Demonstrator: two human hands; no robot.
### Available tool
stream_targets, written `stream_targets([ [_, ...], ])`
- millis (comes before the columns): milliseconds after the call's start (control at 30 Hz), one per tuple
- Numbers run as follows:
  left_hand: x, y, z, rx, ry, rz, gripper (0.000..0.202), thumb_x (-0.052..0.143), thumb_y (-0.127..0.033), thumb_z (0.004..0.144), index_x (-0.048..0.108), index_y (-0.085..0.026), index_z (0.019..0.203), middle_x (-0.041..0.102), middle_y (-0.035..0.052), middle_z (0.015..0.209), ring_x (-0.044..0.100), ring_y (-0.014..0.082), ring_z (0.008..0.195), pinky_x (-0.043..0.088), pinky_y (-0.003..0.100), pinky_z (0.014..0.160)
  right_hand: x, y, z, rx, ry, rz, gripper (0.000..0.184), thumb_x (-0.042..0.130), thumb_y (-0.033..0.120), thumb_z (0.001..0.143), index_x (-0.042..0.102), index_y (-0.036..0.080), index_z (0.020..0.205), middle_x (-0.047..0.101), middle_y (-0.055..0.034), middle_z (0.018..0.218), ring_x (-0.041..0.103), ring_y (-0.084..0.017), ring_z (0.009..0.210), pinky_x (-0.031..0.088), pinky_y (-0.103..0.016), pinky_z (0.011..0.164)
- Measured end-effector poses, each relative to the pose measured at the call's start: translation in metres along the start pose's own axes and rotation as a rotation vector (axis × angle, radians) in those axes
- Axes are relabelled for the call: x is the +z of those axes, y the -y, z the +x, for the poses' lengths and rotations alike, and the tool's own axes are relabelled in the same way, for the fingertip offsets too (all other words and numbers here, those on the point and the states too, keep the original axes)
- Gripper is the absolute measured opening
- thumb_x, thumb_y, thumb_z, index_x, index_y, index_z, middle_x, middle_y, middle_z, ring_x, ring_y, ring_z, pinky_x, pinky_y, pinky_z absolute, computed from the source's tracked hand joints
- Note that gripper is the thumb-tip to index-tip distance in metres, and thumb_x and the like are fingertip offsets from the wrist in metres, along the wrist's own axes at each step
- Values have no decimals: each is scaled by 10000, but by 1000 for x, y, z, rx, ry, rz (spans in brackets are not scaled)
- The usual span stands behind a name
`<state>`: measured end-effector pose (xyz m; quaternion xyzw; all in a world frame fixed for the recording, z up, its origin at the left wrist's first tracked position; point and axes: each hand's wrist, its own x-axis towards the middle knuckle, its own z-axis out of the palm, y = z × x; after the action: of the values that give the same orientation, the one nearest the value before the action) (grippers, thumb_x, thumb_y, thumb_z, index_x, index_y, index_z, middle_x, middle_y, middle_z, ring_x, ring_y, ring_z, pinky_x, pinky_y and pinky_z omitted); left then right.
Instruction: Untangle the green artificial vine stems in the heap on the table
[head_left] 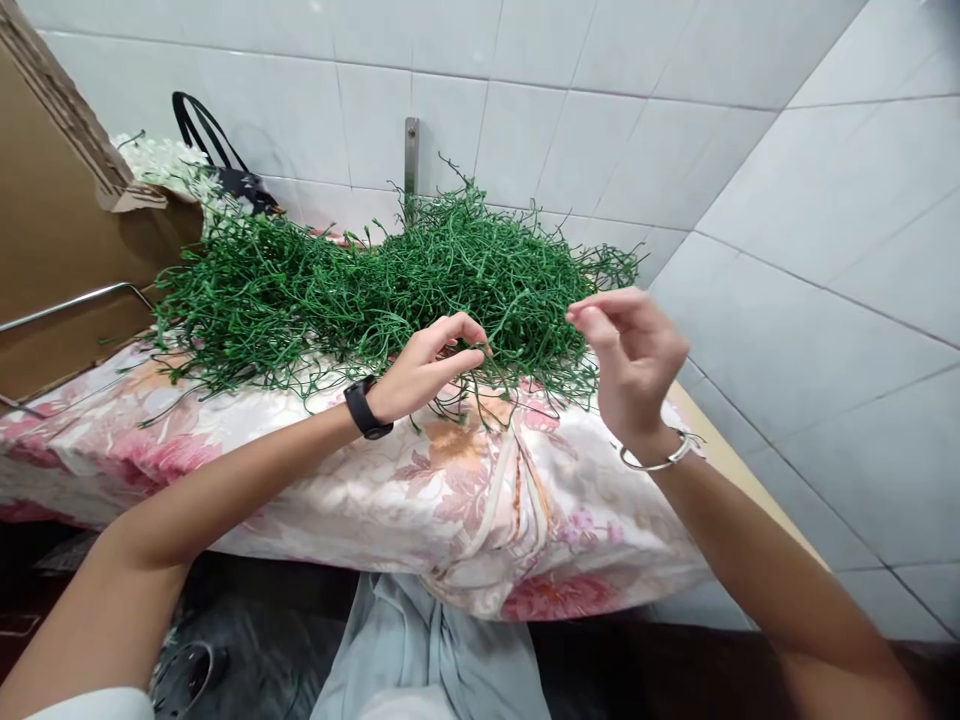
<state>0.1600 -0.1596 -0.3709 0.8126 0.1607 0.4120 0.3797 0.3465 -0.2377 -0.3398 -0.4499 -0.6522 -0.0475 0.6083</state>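
A big heap of thin green plastic stems (390, 280) lies on a floral cloth (390, 500) that covers a table. My left hand (427, 370), with a black band on the wrist, pinches stems at the heap's near edge. My right hand (634, 365), with a silver bracelet on the wrist, is raised just right of the heap, its fingertips pressed together in a pinch. What it holds is too thin to make out.
A cardboard box (52, 230) stands at the left with a metal bar (75, 300) across it. White flowers (161, 160) and a black bag (232, 175) sit behind the heap. Tiled walls close in behind and at the right.
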Motion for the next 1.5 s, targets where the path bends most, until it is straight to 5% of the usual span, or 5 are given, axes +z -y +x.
stream_targets([
  [100,1,-1,-1,18,14,-27,101,500,-211,804,528,-135,865,533,27,871,479,112,835,371,255,754,4,2,-3,-403,202,-294,200,545,294,806,567,171,962,578,-49,997,520,-144,984,408,-313,835],
  [233,3,-3,-3,65,23,-2,94,457,-166,803,529,-125,849,520,30,848,476,112,832,375,261,776,13,-2,-12,-534,344,-465,250,563,278,810,528,173,1034,593,-11,998,526,-109,956,345,-303,873],
  [767,8,8,-3,446,-94,829,174,418,-245,885,543,-124,886,584,38,845,434,152,870,282,318,836,18,-12,-18,-480,467,-691,205,392,218,901,569,124,943,539,-45,803,422,-113,790,292,-285,786],
  [1133,2,9,-1,246,77,502,258,458,-366,875,574,-139,836,580,-5,798,450,110,782,265,279,753,14,-15,-9,229,628,77,252,512,362,833,599,126,843,593,-43,850,523,-111,785,369,-249,707],
  [1500,6,20,-2,306,118,613,257,452,-363,878,568,-135,862,572,4,768,452,114,771,257,291,773,16,-15,-15,53,727,-200,337,506,460,829,591,134,831,595,-20,791,477,-84,687,290,-275,771],
])
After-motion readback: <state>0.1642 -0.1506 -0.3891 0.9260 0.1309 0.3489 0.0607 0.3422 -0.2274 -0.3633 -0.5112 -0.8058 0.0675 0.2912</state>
